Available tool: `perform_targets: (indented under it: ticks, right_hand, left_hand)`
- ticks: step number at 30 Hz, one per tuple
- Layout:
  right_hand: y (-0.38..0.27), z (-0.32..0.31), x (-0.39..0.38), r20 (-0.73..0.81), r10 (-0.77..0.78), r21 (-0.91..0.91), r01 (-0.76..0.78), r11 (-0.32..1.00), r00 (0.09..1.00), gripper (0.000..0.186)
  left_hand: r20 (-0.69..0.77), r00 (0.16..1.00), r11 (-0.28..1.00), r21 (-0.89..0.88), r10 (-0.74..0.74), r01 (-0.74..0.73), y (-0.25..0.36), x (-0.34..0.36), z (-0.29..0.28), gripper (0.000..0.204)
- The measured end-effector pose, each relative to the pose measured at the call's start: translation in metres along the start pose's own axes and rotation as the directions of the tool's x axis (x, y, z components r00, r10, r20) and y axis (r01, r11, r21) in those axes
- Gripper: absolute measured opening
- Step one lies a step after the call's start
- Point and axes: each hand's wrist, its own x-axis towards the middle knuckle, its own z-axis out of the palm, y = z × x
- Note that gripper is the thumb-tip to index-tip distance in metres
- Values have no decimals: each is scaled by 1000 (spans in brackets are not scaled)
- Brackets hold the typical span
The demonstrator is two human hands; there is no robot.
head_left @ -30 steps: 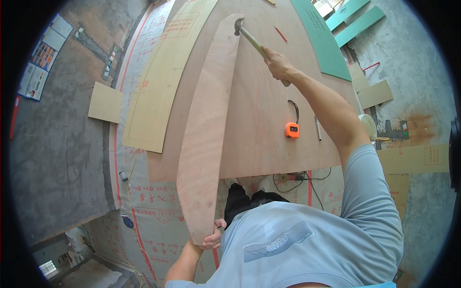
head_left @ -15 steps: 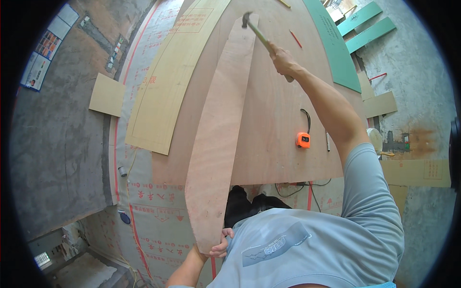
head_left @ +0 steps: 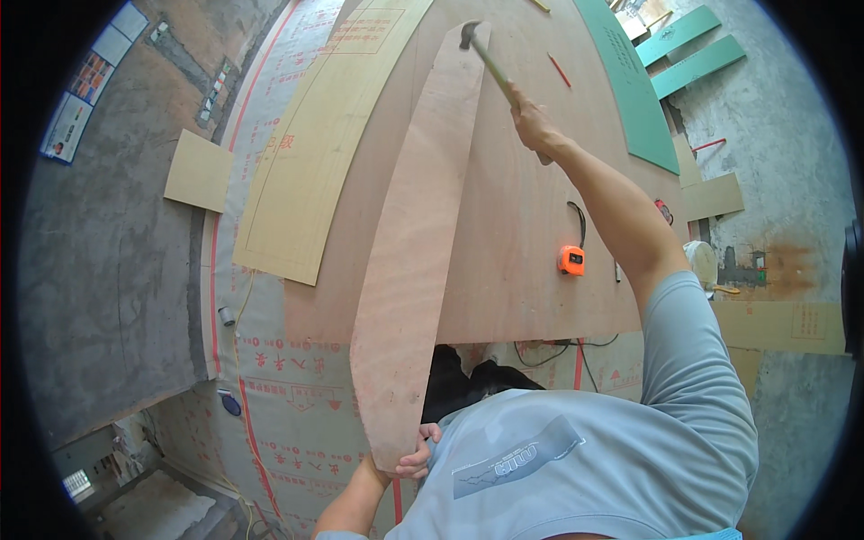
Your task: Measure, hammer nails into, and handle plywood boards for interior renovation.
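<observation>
In right grip (head_left: 535,129), wrapped tight: one hammer (head_left: 497,75), by handle, head over far end of one long board (head_left: 409,243). In left grip (head_left: 417,454), curled round edge: board's near end. On worktop (head_left: 517,234): one orange tape measure (head_left: 571,261), one red pencil (head_left: 560,70). Beyond: two narrow green boards (head_left: 699,67).

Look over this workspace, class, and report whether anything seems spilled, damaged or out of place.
A rust-brown stain on the grey floor, right of the pale container, looks odd: its colour breaks the grey around it. Whether it was spilled is unclear. The hammer and long board show no obvious break.
</observation>
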Motion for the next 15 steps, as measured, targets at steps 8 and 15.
perform_targets:
  ticks: [8,15]
  right_hand:
    - [26,-52,-96,187,222,643,-290,709,957,62]
    - [144,-110,-306,176,335,701,-357,617,926,29]
  left_hand:
    - [51,998,999,28,23,-25,6,14,-4,65]
    - [-298,932,903,425,205,-63,19,33,-23,76]
